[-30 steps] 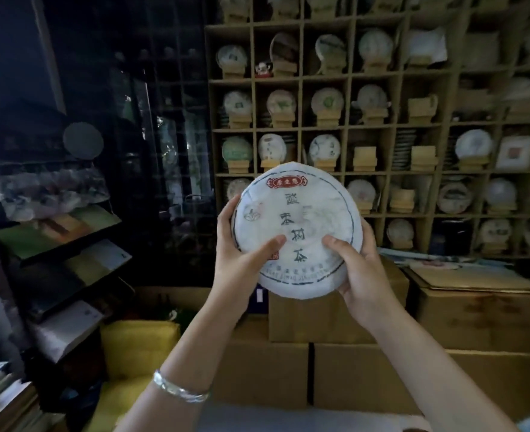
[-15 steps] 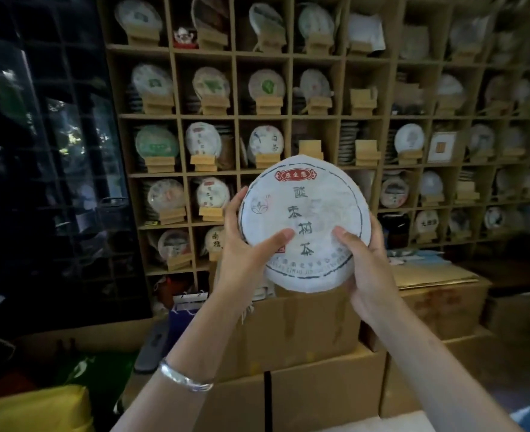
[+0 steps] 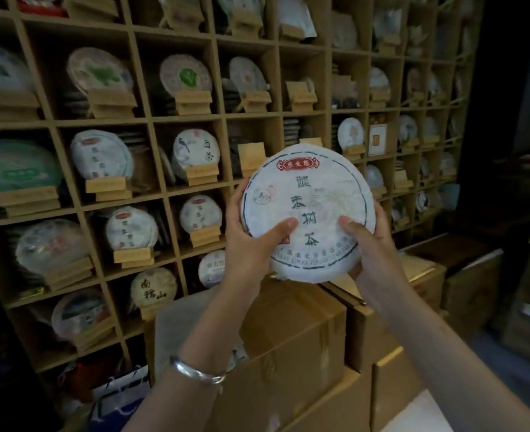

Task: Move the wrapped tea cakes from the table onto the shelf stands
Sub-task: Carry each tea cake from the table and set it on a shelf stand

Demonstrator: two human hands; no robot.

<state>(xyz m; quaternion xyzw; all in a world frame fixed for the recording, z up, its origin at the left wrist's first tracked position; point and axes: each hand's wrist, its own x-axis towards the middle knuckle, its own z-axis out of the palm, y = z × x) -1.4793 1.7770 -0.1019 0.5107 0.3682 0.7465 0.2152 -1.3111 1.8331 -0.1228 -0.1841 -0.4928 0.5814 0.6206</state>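
Before shelf [image 3: 251,115], hands grip tea cake [image 3: 308,210].

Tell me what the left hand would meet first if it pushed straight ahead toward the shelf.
Probably the empty wooden stand in the cubby behind the tea cake that the left hand holds; depth is unclear.
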